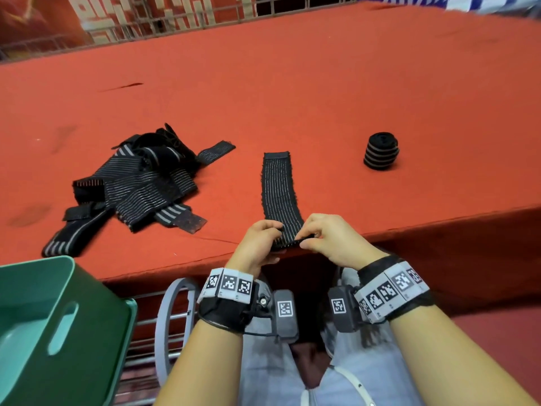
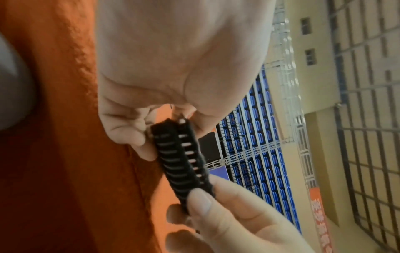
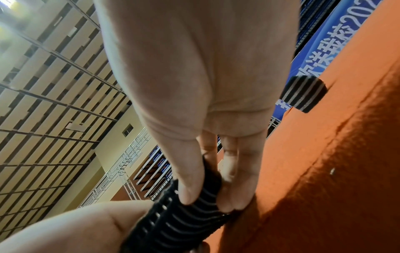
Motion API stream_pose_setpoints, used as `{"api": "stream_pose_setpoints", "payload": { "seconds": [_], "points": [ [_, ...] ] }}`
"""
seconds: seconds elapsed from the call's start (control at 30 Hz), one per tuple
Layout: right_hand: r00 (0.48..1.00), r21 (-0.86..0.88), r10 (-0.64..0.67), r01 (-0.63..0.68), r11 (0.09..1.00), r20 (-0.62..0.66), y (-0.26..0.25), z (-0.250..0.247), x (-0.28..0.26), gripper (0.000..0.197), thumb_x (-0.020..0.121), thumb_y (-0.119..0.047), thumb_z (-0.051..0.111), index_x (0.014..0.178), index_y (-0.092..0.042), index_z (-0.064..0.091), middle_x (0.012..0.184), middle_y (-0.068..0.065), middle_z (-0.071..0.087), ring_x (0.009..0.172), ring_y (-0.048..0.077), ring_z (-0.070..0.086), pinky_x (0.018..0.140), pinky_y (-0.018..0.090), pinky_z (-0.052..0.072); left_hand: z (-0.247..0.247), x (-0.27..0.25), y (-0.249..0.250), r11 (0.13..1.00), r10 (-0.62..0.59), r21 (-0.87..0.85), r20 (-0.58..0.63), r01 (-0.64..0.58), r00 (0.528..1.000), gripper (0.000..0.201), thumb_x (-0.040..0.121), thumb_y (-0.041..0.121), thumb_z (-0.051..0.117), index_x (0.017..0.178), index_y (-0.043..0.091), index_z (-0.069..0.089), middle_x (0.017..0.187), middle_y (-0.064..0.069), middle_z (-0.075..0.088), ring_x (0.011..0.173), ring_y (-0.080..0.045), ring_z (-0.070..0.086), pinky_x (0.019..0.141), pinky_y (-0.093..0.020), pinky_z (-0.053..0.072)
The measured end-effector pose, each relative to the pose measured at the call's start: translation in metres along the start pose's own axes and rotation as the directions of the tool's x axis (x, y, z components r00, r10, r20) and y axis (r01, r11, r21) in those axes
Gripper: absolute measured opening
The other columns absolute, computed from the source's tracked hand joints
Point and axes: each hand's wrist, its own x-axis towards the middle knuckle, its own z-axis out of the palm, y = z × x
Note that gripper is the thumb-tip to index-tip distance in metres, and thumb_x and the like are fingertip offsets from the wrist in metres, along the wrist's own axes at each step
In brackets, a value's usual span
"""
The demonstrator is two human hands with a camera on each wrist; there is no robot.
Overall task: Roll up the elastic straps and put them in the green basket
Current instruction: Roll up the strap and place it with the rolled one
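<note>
Showing, from the head view only: green basket (image 1: 67, 326) sitting low at the left off the table (image 1: 322, 92), tangled pile of loose straps (image 1: 140, 183) lying left of the hands, rolled strap (image 1: 381, 151) standing well apart to the right. Showing, from the wrist views, the folded-over end up close. Pinching the near end of the flat elastic strap (image 1: 281, 194) at the table edge: left hand (image 1: 257, 244) and right hand (image 1: 333, 238), fingers curling around it.

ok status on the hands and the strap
Left hand and right hand both pinch the strap, rolling its near end. One finished roll on the table. Nothing blocking.
</note>
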Motion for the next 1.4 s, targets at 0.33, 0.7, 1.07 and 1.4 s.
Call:
{"api": "stream_pose_setpoints", "payload": {
  "seconds": [0.33,0.7,1.07,1.4],
  "points": [
    [0.993,0.153,0.107,-0.1,0.983,-0.04,0.001,0.006,0.013,0.021,0.088,-0.009,0.068,0.089,-0.03,0.07,0.073,0.001,0.072,0.064,0.011,0.07,0.067,0.034,0.057,-0.025,-0.004,0.001,0.959,0.222,0.161,0.086,-0.234,0.971,0.014,0.092,0.025,0.068,0.086,0.013,0.07,0.057,0.005,0.052,0.049,-0.006,0.047,0.047,-0.019,0.037],
    [0.988,0.207,0.154,-0.148,0.967,-0.012,0.005,0.014,0.016,0.019,0.09,-0.005,0.064,0.088,-0.024,0.06,0.076,-0.004,0.064,0.062,0.018,0.071,0.06,0.026,0.048,-0.032,0.012,-0.012,0.922,0.274,0.263,0.07,-0.283,0.959,0.006,0.089,0.005,0.068,0.089,0.011,0.066,0.065,0.003,0.057,0.051,-0.015,0.058,0.044,-0.024,0.041],
    [1.0,-0.053,0.002,-0.002,0.999,0.008,0.007,0.015,0.012,0.016,0.083,-0.013,0.076,0.092,-0.025,0.071,0.1,-0.013,0.057,0.077,0.005,0.054,0.075,0.024,0.046,-0.028,0.023,-0.019,0.937,0.217,0.283,-0.004,-0.207,0.976,0.006,0.091,0.008,0.067,0.086,0.007,0.064,0.062,-0.004,0.06,0.045,-0.015,0.058,0.044,-0.027,0.047],
    [1.0,-0.09,0.028,-0.029,0.996,-0.011,0.015,0.024,0.015,0.021,0.083,-0.014,0.076,0.098,-0.027,0.072,0.099,-0.014,0.057,0.077,0.002,0.053,0.076,0.022,0.046,-0.034,0.023,-0.016,0.791,0.4,0.508,-0.006,-0.341,0.917,0.011,0.081,0.018,0.077,0.074,0.023,0.071,0.079,0.006,0.065,0.069,-0.01,0.06,0.071,-0.033,0.052]
  ]
}}
